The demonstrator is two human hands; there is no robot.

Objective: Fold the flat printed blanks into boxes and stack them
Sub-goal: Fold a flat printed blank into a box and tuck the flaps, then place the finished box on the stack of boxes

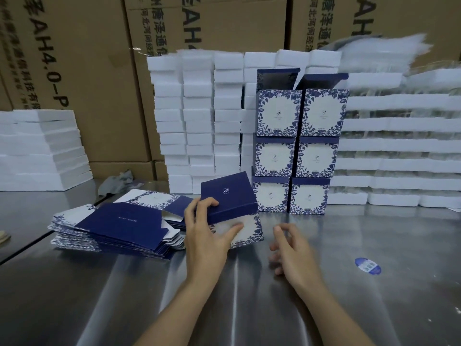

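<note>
A pile of flat blue-and-white printed blanks (117, 228) lies on the steel table (99, 295) at the left. My left hand (207, 231) grips a partly folded box (232, 201) with a dark blue top and floral white side, resting on the table just right of the pile. My right hand (291, 248) hovers beside it, blurred, fingers apart, holding nothing. Behind, folded floral boxes (296, 151) stand stacked in two columns three high, with the top two lids open.
White foam blocks (197, 116) are stacked behind the boxes and at the far left (42, 151). Foam trays in plastic (399, 146) pile up at the right. Large brown cartons (87, 58) form the back wall. A blue oval sticker (368, 265) lies on the table.
</note>
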